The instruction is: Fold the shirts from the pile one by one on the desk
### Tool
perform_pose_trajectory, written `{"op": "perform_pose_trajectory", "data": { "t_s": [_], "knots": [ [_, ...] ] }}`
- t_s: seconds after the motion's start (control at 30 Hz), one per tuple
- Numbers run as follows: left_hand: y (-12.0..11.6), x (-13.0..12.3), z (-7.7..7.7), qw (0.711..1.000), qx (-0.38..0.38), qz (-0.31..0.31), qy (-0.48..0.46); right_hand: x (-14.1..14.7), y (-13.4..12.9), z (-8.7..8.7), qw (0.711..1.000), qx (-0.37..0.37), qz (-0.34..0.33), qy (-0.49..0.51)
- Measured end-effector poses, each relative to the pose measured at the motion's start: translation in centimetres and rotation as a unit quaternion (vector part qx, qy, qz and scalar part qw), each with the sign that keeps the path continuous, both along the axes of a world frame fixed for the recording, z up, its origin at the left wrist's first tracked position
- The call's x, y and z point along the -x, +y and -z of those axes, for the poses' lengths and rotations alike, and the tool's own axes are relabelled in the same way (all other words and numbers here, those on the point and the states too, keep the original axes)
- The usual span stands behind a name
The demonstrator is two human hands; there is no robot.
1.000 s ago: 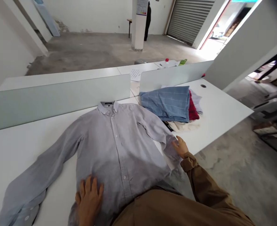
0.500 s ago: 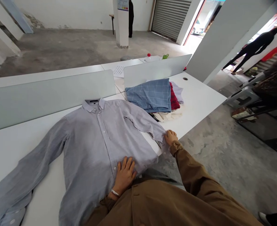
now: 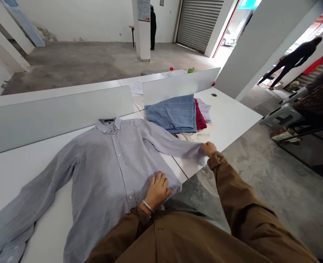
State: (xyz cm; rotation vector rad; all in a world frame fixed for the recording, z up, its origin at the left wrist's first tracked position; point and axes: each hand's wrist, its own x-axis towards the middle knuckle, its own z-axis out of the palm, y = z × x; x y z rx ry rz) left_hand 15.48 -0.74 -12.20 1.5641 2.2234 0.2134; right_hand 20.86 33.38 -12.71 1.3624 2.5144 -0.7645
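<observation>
A grey button-up shirt point(image 3: 101, 168) lies front up on the white table point(image 3: 230, 109), its collar toward the low divider and one sleeve stretched to the lower left. My left hand point(image 3: 158, 188), with a bracelet at the wrist, rests on the shirt's lower front, its fingers spread. At the table's front edge my right hand point(image 3: 208, 149) is closed on the cuff end of the other sleeve, which is pulled out to the right. Just behind that sleeve is a pile of folded clothes, with a blue checked garment point(image 3: 172, 114) on top and a red one point(image 3: 200, 116) beside it.
Low dividers point(image 3: 60, 117) run behind the shirt. Beyond them are a paper sheet point(image 3: 137, 87), a red-capped bottle point(image 3: 171, 71) and a green-topped item point(image 3: 190, 70). Grey stools point(image 3: 283, 117) are at the right. Two people in dark clothes stand farther off.
My right hand has moved right and slightly away from me, drawing the sleeve straighter. My left hand has slid right and up over the shirt's lower front.
</observation>
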Motion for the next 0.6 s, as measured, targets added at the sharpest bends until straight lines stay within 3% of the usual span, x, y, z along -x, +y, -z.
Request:
{"op": "perform_pose_trajectory", "data": {
  "t_s": [0.13, 0.27, 0.43, 0.6],
  "knots": [
    [2.0, -0.7, 1.4, 0.999, 0.011, 0.032, -0.031, 6.1, 7.2, -6.1, 0.995, -0.077, 0.052, 0.021],
    [3.6, -1.2, 2.4, 0.996, 0.028, 0.060, -0.051, 12.1, 10.9, -11.3, 0.981, -0.158, 0.012, 0.116],
    [3.8, -0.2, 1.3, 0.995, 0.020, 0.053, -0.083, 17.0, 10.7, -14.1, 0.973, -0.185, -0.038, 0.130],
    [0.5, 1.7, -0.3, 0.996, 0.007, -0.022, -0.087, 19.8, 8.9, -15.4, 0.980, -0.165, -0.021, 0.107]
  ]
}}
